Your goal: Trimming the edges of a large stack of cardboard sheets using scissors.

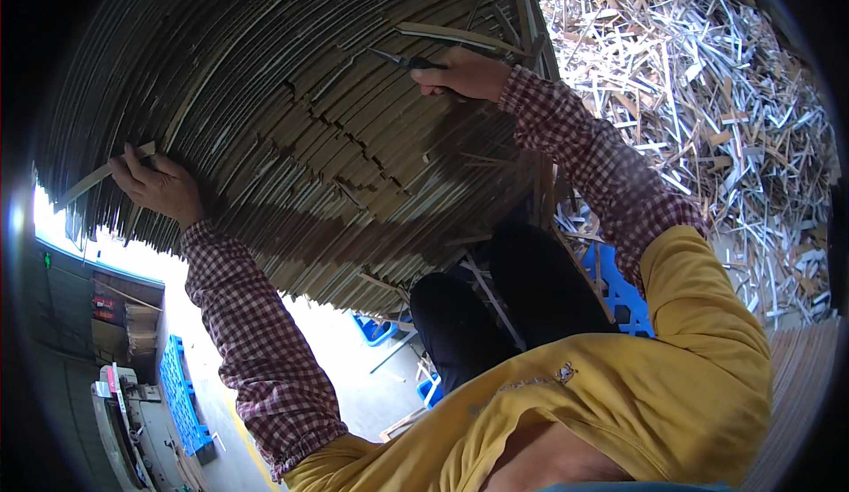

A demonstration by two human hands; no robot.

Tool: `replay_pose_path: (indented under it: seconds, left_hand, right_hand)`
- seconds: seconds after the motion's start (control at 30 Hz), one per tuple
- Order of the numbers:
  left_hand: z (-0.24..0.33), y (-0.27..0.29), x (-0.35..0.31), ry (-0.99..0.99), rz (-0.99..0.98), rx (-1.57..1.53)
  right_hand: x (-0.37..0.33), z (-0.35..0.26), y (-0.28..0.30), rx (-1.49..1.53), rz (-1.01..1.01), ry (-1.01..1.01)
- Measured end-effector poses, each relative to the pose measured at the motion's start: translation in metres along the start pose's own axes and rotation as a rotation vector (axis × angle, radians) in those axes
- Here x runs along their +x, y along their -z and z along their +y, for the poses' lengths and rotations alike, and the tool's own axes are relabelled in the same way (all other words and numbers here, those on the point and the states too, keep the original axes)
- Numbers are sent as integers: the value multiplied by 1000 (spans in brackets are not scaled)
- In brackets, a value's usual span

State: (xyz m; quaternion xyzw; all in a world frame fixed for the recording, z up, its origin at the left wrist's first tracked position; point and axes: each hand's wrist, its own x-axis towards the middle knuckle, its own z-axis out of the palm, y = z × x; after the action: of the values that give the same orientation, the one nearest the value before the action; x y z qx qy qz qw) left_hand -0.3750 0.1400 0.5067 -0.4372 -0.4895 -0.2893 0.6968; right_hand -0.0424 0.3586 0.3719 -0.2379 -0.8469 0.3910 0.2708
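A big stack of thin brown cardboard-like sheets, with ragged layered edges, fills the space in front of me. My left hand is at its left side, fingers closed over a narrow brown strip lying across the edges. Farther right and higher on the stack, my right hand grips a slim, dark, pointed hand tool. Its tip points left over the sheet edges; its exact kind is too small to tell. Just beyond that hand, a loose light strip lies across the stack.
Scrap strips are heaped on the right. A blue plastic pallet stands at lower left near a pale machine. Another blue plastic piece lies beside my knees, which are close under the stack.
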Motion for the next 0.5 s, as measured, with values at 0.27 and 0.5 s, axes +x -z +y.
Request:
replay_pose_path:
  seconds: [0.27, 0.5]
  left_hand:
    - [-6, 11, -4, -18, 10, -26]
    - [-8, 15, 8, -9, 3, -29]
  right_hand:
    - [-71, -39, -54, 92, -121, -88]
    - [-104, -7, -46, 4, -217, 254]
